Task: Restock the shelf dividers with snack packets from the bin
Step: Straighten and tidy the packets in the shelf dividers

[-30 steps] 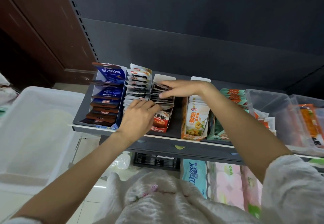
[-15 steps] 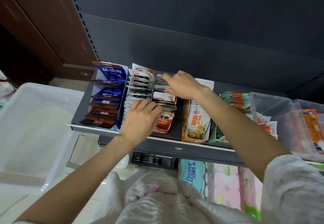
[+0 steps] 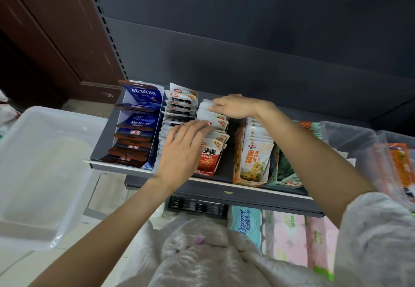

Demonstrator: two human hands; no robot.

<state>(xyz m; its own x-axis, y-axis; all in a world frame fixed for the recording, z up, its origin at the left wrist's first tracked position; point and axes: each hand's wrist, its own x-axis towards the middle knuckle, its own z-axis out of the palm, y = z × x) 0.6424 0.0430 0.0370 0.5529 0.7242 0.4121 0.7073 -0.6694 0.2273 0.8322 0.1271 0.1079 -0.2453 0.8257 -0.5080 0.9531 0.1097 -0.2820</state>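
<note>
A row of red-and-white snack packets [image 3: 212, 149] stands in a cardboard divider on the dark shelf [image 3: 224, 183]. My left hand [image 3: 182, 149] lies with straight fingers across the front half of that row, fingertips on a packet top. My right hand [image 3: 235, 108] is at the back of the same divider, fingers curled over the rear white packets [image 3: 205, 109]. Left of them stands a divider of white-and-black packets [image 3: 179, 104], then a blue box of dark brown packets [image 3: 134, 134]. Right of them is an orange box of yellow-green packets [image 3: 256, 152].
A white plastic bin [image 3: 40, 174] sits at the left, level with the shelf edge. Clear plastic tubs [image 3: 350, 138] with orange packs stand on the shelf at the right. Tissue packs [image 3: 247, 221] fill the shelf below. A dark back panel rises behind.
My right hand has moved from the middle of the red-and-white row to its back end. My left hand has slid further over the front packets. The row now stands more upright and packed.
</note>
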